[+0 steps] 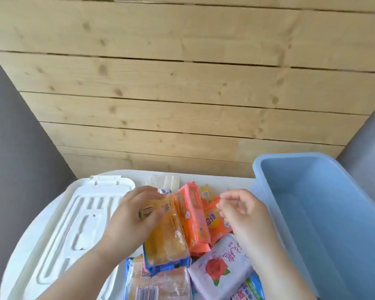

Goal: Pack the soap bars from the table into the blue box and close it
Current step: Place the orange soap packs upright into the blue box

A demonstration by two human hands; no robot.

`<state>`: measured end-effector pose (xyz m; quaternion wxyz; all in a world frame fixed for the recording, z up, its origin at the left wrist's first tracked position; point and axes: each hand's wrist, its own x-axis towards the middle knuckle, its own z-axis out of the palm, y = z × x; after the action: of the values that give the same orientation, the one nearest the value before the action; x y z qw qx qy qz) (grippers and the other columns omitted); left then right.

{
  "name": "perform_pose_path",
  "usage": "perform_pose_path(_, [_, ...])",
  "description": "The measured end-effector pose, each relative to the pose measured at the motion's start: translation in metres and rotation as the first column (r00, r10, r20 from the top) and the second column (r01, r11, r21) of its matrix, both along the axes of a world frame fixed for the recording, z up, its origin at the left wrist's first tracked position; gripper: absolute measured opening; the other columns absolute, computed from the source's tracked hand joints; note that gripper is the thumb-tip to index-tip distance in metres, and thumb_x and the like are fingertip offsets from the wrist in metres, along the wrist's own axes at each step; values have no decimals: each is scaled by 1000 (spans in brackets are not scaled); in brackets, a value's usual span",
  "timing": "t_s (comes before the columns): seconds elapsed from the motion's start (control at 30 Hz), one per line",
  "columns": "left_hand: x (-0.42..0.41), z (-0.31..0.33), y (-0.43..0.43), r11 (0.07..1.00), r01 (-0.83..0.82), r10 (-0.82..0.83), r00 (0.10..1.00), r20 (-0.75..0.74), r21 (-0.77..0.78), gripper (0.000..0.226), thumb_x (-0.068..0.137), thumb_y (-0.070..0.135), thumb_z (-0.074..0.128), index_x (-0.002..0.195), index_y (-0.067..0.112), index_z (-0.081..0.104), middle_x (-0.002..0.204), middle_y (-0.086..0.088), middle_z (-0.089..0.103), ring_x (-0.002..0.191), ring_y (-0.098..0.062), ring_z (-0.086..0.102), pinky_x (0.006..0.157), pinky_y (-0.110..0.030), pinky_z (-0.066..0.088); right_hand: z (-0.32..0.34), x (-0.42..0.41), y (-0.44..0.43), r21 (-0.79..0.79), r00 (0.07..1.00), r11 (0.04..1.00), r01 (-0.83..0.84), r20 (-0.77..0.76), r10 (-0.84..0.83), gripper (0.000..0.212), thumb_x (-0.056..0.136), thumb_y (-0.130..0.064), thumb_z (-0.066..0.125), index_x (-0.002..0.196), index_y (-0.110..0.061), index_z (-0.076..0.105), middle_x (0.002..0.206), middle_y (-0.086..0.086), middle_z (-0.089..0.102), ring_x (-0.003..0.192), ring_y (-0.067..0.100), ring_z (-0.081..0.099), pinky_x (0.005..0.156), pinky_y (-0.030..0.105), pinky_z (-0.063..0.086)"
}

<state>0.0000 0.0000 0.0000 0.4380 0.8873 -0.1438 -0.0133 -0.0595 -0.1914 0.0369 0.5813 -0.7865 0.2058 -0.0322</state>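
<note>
Several wrapped soap bars lie in a pile on the white table (52, 204). My left hand (131, 215) grips a yellow soap pack (167, 237) by its far end. An orange pack (192, 217) leans beside it, and a second orange and yellow pack (214, 221) lies behind that one. My right hand (239, 210) pinches the edge of that second pack's wrapper. A white pack with a red rose (221, 267) lies in front of my right hand. The blue box (312, 204) stands open at the right, with nothing visible inside it.
The box's white lid (74, 226) lies flat on the table at the left. Another yellow pack (160, 284) and a green and blue pack (250, 289) lie at the near edge. A pale bar (171, 181) sits at the table's back. Wooden planks (182, 83) rise behind.
</note>
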Motion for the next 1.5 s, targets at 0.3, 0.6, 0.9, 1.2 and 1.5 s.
perform_pose_path(0.3, [6, -43, -3, 998, 69, -68, 978, 199, 4, 32, 54, 61, 38, 84, 54, 47, 104, 38, 45, 105, 26, 34, 80, 11, 23, -52, 0, 4, -109, 975, 990, -88, 192, 108, 19, 85, -19, 59, 75, -34, 52, 84, -14, 61, 82, -1, 57, 64, -1, 41])
perform_pose_path(0.6, [4, -45, -5, 998, 68, -70, 980, 187, 17, 18, 64, 47, 48, 81, 53, 44, 100, 39, 43, 98, 26, 37, 74, 11, 26, -69, 8, 14, -168, 981, 974, -155, 93, 172, 25, 84, -34, 59, 101, -34, 40, 84, -21, 53, 69, -9, 53, 64, 8, 40])
perform_pose_path(0.9, [-11, -33, -6, 997, -77, 68, 971, 230, 30, 32, 83, 27, 57, 114, 18, 56, 123, 5, 47, 107, -11, 46, 87, -19, 30, -56, 5, 36, -349, 984, 920, -178, -36, 177, 59, 87, -40, 55, 136, -16, 32, 101, -2, 53, 109, 23, 57, 87, 30, 43])
perform_pose_path(1.2, [-49, -33, 5, 974, -35, 0, 988, 154, 222, 54, 88, 44, 43, 137, 21, 34, 150, 4, 26, 139, -15, 20, 113, -30, 16, -44, 8, 47, -449, 979, 876, -177, -170, 111, 21, 85, -26, 55, 92, -6, 53, 68, 1, 49, 65, 22, 49, 49, 27, 33])
perform_pose_path(1.5, [-50, -29, 4, 944, -25, -22, 990, 138, 330, 54, 90, 43, 40, 139, 23, 30, 153, 5, 20, 142, -15, 13, 116, -34, 12, -30, 4, 40, -440, 982, 883, -164, -159, 103, 18, 85, -19, 54, 71, -9, 54, 54, 0, 44, 48, 13, 41, 44, 23, 29])
